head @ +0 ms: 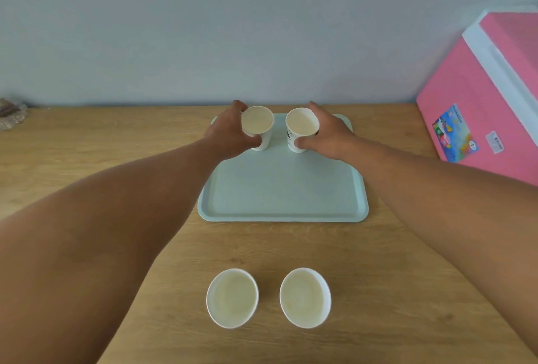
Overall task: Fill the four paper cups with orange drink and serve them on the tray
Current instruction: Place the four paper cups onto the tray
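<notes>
On the tray (283,189): two cups, one per hand.
Left hand (225,133) grips the left cup (258,126), right hand (327,136) grips the right cup (301,127); two more cups (232,298) stand on the counter (87,145).

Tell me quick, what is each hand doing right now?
Left hand: closed around the left paper cup on the tray.
Right hand: closed around the right paper cup on the tray.
</notes>
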